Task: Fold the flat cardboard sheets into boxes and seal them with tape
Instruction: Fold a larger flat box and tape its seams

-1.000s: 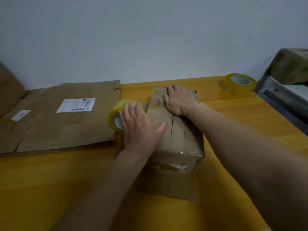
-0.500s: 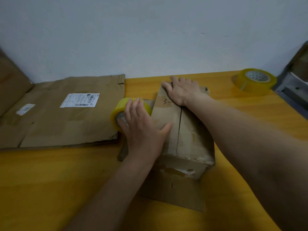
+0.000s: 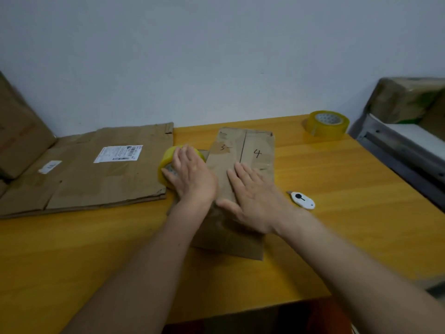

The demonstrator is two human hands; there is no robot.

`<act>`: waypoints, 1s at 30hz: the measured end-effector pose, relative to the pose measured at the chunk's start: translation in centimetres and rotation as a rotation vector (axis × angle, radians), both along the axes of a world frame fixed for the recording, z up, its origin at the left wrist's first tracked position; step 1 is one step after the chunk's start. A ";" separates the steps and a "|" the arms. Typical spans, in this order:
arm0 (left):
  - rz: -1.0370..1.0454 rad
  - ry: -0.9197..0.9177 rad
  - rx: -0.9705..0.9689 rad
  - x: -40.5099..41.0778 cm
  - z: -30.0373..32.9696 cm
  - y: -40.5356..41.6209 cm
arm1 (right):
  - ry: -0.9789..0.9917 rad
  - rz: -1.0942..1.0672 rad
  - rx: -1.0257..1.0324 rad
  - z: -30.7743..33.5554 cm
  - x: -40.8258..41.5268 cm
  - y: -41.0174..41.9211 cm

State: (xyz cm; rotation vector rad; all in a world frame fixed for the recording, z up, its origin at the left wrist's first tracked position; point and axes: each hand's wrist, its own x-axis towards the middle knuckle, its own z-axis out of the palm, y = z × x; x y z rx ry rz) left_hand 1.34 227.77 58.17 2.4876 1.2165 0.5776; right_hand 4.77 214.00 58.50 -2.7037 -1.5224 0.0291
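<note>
Left hand [image 3: 192, 179]: curled over a yellow roll of clear packing tape [image 3: 168, 165], grasping it at the left flank of the brown cardboard box [image 3: 240, 165] with "3" and "4" inked on its top flaps. Right hand [image 3: 255, 201]: released, fingers straight, palm flat on the near part of the box top just right of the centre seam.

Head view only. Box directly under and ahead of both hands, long axis running away from the body toward the wall, seam along that same line. Tape roll hard against the box's left side — left hand nearer it, so the pull across or along the seam likely starts there while the right pins the flaps.

Against the earlier frames: right hand drawn back from the far end of the box to the near half — "4" now uncovered. Left hand unmoved on the roll.

Elsewhere: flattened brown cardboard sheets [image 3: 84, 174] left of the left hand, second yellow tape roll [image 3: 327, 124] far right, small white box cutter [image 3: 302, 200] just right of the right hand.
</note>
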 end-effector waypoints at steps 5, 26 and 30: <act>0.018 -0.048 0.031 -0.1 -0.7 0.0 | -0.018 0.085 0.043 0.1 0.3 -1.0; -0.256 -0.766 0.045 -11.3 5.6 2.0 | -0.001 -0.113 0.201 1.4 -0.2 -0.5; -0.368 -0.955 -0.165 -12.1 7.5 0.8 | 0.610 0.032 0.862 4.8 -4.7 -0.2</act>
